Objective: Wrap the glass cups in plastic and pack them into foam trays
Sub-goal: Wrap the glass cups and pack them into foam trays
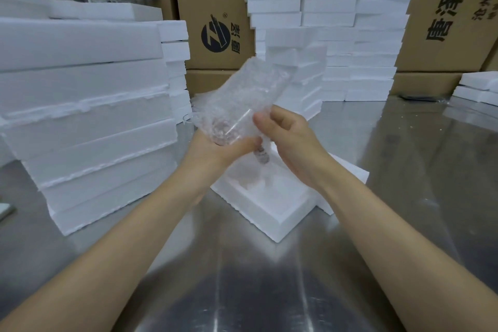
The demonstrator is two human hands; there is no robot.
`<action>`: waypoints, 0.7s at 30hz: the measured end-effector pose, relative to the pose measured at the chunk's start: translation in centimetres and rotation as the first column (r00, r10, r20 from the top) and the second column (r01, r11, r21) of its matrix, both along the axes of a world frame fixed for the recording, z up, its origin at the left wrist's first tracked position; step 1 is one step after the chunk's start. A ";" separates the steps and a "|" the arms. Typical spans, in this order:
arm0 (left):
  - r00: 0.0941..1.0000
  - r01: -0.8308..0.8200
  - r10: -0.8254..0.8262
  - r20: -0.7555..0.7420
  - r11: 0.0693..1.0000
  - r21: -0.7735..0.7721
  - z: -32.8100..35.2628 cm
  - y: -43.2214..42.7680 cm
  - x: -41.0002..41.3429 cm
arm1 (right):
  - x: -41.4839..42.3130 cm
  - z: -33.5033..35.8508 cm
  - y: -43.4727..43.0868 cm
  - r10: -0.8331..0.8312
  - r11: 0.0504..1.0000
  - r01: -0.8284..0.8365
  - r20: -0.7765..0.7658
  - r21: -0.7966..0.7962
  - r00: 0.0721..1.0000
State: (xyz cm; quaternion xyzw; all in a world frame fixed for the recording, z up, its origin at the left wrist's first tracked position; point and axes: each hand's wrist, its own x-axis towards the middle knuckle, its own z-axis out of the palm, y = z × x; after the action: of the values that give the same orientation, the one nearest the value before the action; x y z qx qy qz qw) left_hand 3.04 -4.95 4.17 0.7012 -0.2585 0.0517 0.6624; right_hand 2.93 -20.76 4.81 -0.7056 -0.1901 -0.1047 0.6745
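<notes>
A sheet of clear bubble wrap [242, 94] stands up between my hands, above the table's middle. Something of clear glass, the cup [226, 129], lies inside its lower part, blurred. My left hand [215, 148] cups the bundle from below, palm up. My right hand [288, 137] pinches the wrap's right edge with thumb and curled fingers. Below them an open white foam tray [272, 218] lies on the steel table; its hollow is partly hidden by my hands. A small wrapped end [262, 156] hangs under my left palm.
Tall stacks of white foam trays stand at the left [89, 121] and at the back centre [345, 35]. Cardboard boxes [215, 8] line the rear. A few foam pieces [477, 89] lie far right. The steel table [269, 291] stretches toward me.
</notes>
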 end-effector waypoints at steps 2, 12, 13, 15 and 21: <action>0.999 0.037 -0.037 0.004 0.999 0.023 0.1 0.0 -0.2 | -0.1 0.1 -0.2 -0.025 0.989 0.032 -0.045 0.142 0.999; 0.926 0.336 -0.329 -0.182 0.942 0.005 0.0 0.6 0.4 | 0.0 0.1 -1.1 0.177 0.857 -0.099 -0.107 0.506 0.978; 0.921 0.344 -0.342 -0.187 0.939 -0.026 0.0 0.5 0.3 | -0.1 0.1 -1.0 0.141 0.864 -0.082 -0.083 0.497 0.986; 0.925 0.309 -0.325 -0.198 0.945 -0.105 -0.1 0.3 0.4 | 0.0 0.0 -0.8 -0.049 0.943 0.053 -0.020 0.328 0.999; 0.958 0.187 -0.214 -0.193 0.971 -0.150 -0.2 0.2 0.2 | 0.3 -0.5 -0.7 -0.039 0.996 0.039 0.009 0.079 0.999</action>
State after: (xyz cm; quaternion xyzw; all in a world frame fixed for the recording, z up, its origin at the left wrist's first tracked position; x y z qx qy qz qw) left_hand 3.23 -4.73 3.98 0.6281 -0.2539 -0.0725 0.7319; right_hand 3.18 -21.51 4.34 -0.6816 -0.1757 -0.1290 0.6986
